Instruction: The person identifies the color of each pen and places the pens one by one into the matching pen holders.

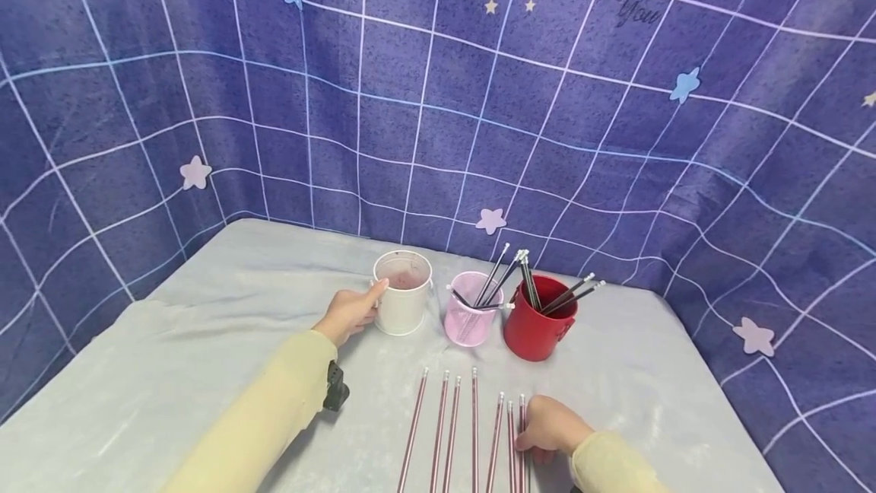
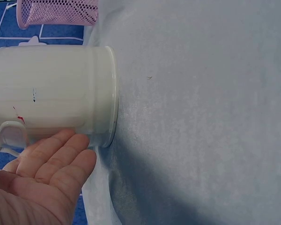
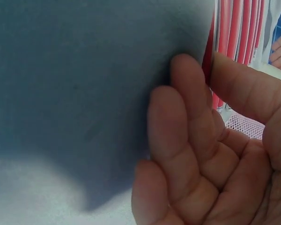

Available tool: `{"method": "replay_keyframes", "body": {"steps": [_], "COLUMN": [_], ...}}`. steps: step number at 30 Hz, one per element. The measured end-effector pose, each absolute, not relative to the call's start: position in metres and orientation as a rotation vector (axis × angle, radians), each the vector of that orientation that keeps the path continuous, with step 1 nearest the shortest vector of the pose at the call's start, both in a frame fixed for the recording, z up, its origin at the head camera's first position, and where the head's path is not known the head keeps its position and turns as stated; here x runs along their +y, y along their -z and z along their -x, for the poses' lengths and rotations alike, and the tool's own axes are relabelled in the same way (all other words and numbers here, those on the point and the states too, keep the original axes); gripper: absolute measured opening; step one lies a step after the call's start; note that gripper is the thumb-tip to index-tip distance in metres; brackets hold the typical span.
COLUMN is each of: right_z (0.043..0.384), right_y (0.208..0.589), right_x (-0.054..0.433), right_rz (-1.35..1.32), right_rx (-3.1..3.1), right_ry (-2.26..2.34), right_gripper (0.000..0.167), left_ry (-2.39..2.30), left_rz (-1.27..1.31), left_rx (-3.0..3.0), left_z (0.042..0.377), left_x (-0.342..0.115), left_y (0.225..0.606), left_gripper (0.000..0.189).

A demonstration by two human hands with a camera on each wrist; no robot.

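My left hand (image 1: 352, 312) touches the side of a white bucket (image 1: 402, 313) at the back, near its rim. In the left wrist view its fingers (image 2: 68, 161) lie fairly straight against the white wall, below a small handle lug. At the front right, my right hand (image 1: 553, 424) pinches a red pencil (image 3: 208, 57) between thumb and forefinger, low over the cloth. This pencil is the rightmost of a spread row of red pencils (image 1: 475, 424), their eraser ends pointing away from me. Part of the held pencil is hidden by the hand.
Right of the white bucket stands a pink mesh cup (image 1: 465, 326) with several black pencils. Beside it is a red bucket (image 1: 530, 335), also holding black pencils that stick out sideways. Grey cloth (image 1: 226, 341) covers the table; a blue gridded curtain (image 1: 411, 135) hangs behind.
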State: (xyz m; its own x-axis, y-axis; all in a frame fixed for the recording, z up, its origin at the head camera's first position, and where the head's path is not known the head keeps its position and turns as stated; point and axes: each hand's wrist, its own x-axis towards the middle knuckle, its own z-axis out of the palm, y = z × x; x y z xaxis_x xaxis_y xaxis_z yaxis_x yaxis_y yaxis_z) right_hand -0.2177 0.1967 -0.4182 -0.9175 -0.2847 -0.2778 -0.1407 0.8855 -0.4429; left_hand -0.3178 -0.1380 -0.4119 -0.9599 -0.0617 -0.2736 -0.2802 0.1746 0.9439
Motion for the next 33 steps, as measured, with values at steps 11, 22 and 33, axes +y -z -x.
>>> {"method": "replay_keyframes", "body": {"steps": [11, 22, 33], "right_z": [0.219, 0.226, 0.234], "right_y": [0.419, 0.414, 0.383], "right_x": [0.202, 0.207, 0.2], "right_rz": [0.296, 0.171, 0.301], "right_rx": [2.702, 2.559, 2.574], "right_ry": [0.675, 0.788, 0.918], "right_gripper": [0.023, 0.012, 0.015], "left_ry": [-1.891, -1.898, -1.9], "left_rz": [0.322, 0.295, 0.311], "left_rx": [2.288, 2.286, 2.27], "left_z": [0.321, 0.32, 0.319], "left_x": [-0.136, -0.134, -0.136], "left_y": [0.411, 0.412, 0.412], "left_gripper": [0.083, 0.083, 0.08]}}
